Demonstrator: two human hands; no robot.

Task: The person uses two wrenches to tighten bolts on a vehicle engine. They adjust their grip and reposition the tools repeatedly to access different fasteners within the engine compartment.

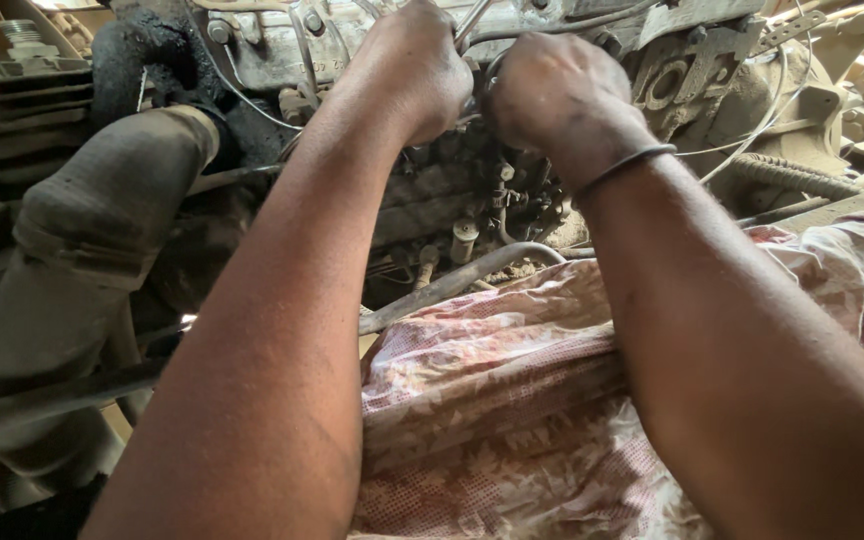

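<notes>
Both hands at work high on a grimy engine block (422,205): left hand (414,70) is closed around a slim metal tool (470,20), right hand (552,90) is curled tight just beside it, on what I can't tell, fingers hidden. Fitting under the tool looks still attached, so prob. early to mid-job. Tight quarters: thin pipes (772,110) and wires crowd the block's upper right, a big hose (82,240) flanks its left, patterned cloth (512,400) covers the space below.

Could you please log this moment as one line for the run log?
left hand: fist on metal tool | right hand: closed, beside it | engine | cloth below
</notes>
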